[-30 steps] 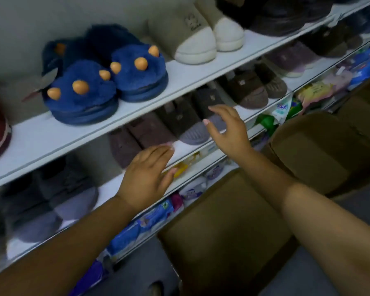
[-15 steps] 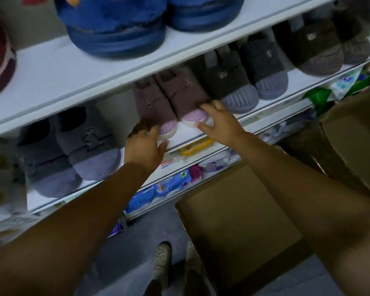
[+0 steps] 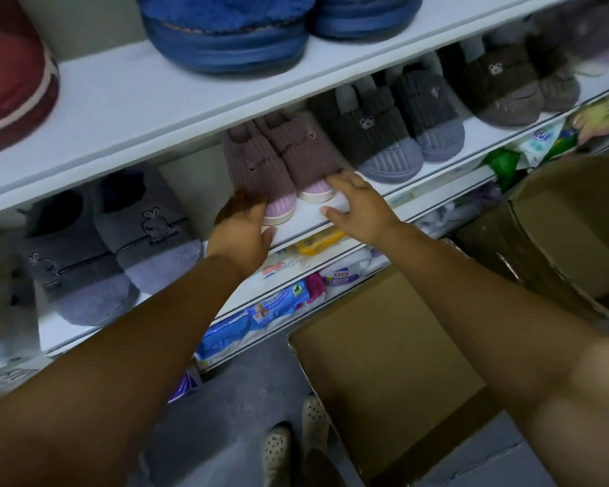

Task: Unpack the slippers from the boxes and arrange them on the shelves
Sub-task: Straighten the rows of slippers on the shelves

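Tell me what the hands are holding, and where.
Nothing gripped: left hand and right hand only touch the toe ends of the mauve slippers.

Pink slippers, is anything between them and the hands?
Nothing visible does. The left hand touches the left slipper at its toe, the right hand touches the right slipper, and both sit on the shelf.

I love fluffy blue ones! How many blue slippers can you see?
2. Both sit on the top shelf: the left blue slipper and the right blue slipper, side by side. The picture cuts their tops off, so more may be hidden.
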A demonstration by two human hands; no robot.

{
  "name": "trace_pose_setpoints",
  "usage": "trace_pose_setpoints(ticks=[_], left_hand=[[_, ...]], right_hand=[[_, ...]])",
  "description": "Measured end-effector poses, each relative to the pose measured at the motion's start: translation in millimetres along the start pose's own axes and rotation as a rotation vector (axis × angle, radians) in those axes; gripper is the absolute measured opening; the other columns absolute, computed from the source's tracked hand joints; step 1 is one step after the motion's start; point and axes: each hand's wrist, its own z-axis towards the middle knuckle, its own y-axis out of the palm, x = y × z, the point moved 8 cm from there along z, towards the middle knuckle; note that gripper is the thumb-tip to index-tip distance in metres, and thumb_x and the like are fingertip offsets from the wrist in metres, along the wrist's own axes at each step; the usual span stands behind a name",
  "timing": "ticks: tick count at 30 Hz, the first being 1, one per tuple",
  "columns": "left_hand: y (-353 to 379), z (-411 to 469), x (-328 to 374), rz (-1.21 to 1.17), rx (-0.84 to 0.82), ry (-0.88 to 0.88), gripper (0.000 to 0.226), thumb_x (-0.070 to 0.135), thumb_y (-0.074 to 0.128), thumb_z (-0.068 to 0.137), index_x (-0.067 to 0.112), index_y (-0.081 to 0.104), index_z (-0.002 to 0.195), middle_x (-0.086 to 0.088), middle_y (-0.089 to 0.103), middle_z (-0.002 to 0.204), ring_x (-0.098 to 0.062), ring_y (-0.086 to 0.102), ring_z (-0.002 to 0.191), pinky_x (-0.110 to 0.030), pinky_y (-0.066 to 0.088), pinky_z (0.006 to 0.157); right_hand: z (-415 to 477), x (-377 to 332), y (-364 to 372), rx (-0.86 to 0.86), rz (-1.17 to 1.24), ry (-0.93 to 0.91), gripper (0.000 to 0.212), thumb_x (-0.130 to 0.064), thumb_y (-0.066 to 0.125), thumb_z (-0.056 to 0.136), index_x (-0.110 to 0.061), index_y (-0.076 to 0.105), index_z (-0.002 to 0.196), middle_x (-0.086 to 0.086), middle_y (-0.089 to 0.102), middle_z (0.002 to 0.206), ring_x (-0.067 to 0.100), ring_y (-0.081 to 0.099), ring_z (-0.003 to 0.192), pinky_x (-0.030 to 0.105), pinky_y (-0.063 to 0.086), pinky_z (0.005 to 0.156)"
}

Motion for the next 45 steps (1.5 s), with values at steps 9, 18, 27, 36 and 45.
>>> trace_pose_setpoints(ticks=[9, 18, 27, 36, 45], left_hand=[[-63.2, -70.7, 61.9, -0.068, 0.207, 0.235, 0.061, 0.041, 0.056, 0.095, 0.004, 0.049, 0.143, -0.029, 0.045, 0.149, -0.046, 0.043, 0.136, -0.055, 0.037, 0.111], [-112.5, -118.8, 153.3, -0.126, 0.294, 0.386, 0.067, 0.046, 0.052, 0.09, 0.007, 0.051, 0.144, -0.026, 0.049, 0.146, -0.044, 0.043, 0.138, -0.057, 0.033, 0.113], [-80.2, -148.2, 285.1, -0.067, 0.289, 0.448, 0.064, 0.044, 0.052, 0.091, 0.006, 0.05, 0.143, -0.026, 0.054, 0.138, -0.044, 0.048, 0.129, -0.055, 0.037, 0.105], [-57.4, -139.3, 392.0, -0.027, 0.339, 0.223, 0.062, 0.038, 0.064, 0.095, 0.007, 0.049, 0.146, -0.025, 0.052, 0.142, -0.045, 0.046, 0.132, -0.058, 0.038, 0.107], [-49.9, -104.8, 388.1, 0.038, 0.337, 0.056, 0.059, 0.04, 0.063, 0.093, 0.006, 0.054, 0.141, -0.026, 0.057, 0.135, -0.047, 0.052, 0.123, -0.056, 0.044, 0.1]], right_hand=[[-137.9, -27.0, -81.6, 0.112, -0.207, 0.124, 0.067, -0.042, 0.068, 0.095, -0.023, 0.042, 0.154, 0.01, 0.03, 0.164, 0.035, 0.032, 0.148, 0.051, 0.04, 0.113], [-251.2, -29.9, -179.4, 0.258, -0.293, 0.249, 0.066, -0.049, 0.061, 0.097, -0.024, 0.04, 0.155, 0.006, 0.026, 0.166, 0.031, 0.027, 0.151, 0.049, 0.04, 0.113], [-346.6, 56.4, -241.4, 0.253, -0.293, 0.308, 0.067, -0.053, 0.057, 0.098, -0.031, 0.035, 0.157, -0.001, 0.024, 0.166, 0.027, 0.025, 0.15, 0.046, 0.033, 0.118], [-374.9, 153.2, -324.9, 0.193, -0.268, 0.214, 0.066, -0.054, 0.057, 0.098, -0.03, 0.036, 0.156, -0.004, 0.027, 0.164, 0.024, 0.024, 0.15, 0.043, 0.033, 0.117], [-319.4, 194.0, -335.9, 0.093, -0.234, 0.127, 0.066, -0.053, 0.057, 0.098, -0.028, 0.037, 0.156, 0.001, 0.028, 0.164, 0.024, 0.021, 0.152, 0.042, 0.03, 0.12]])
